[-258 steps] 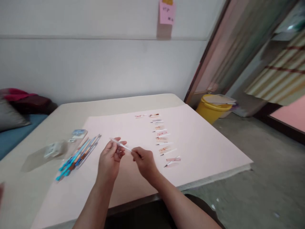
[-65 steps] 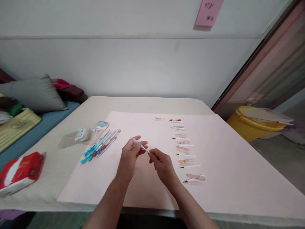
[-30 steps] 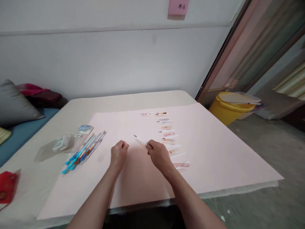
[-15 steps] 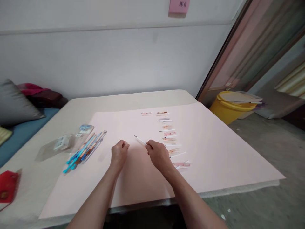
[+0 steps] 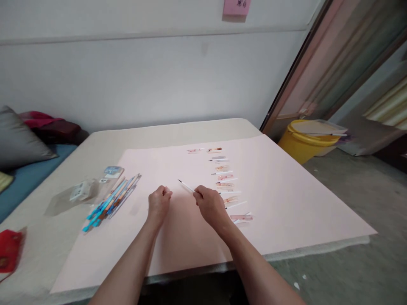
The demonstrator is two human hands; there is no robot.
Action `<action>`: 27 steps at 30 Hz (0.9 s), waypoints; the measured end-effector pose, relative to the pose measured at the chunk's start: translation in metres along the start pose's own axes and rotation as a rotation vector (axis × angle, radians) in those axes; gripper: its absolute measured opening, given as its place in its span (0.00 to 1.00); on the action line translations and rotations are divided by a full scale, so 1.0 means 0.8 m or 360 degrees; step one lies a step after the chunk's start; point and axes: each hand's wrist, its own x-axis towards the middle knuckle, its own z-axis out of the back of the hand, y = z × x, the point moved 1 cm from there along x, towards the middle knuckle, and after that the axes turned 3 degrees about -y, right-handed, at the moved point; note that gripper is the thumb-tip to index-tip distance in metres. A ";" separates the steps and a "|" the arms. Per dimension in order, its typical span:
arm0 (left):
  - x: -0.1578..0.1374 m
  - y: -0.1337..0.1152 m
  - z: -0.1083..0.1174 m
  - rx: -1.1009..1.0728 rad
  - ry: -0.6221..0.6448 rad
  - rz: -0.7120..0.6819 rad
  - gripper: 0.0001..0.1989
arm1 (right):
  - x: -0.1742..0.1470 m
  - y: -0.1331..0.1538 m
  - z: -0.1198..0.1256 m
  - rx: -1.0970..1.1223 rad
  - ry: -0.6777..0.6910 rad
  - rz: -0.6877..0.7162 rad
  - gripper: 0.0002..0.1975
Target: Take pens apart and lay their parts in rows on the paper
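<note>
My right hand (image 5: 210, 205) is closed around a slim white pen refill (image 5: 185, 185), its dark tip pointing up and left. To its left, my left hand (image 5: 159, 203) is curled closed a little above the pink sheet (image 5: 178, 250); whatever its fingertips pinch is too small to make out. Just beyond my right hand runs a column of pen parts (image 5: 225, 177), clear patterned barrels with white refills beside them. A bundle of blue, brown and grey pens (image 5: 112, 203) lies left of my left hand.
Near the pens are a clear plastic bag (image 5: 60, 202) and a blue-and-white packet (image 5: 113, 171). A red object (image 5: 9, 250) sits at the left edge. A yellow bucket (image 5: 294, 144) stands on the floor beyond the table's right side, and a white wall (image 5: 152, 80) closes off the back.
The view has shifted very slightly. Both hands keep almost the same pose, with the white refill still held in my right hand.
</note>
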 end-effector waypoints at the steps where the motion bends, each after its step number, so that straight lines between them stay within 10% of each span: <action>1: 0.001 0.000 0.000 0.0000 0.0012 0.0007 0.07 | 0.000 0.000 0.000 -0.0005 0.0007 -0.0006 0.10; 27: 0.006 0.001 -0.001 0.0275 -0.0117 0.0001 0.17 | 0.001 -0.001 0.002 -0.0044 -0.0031 0.0003 0.10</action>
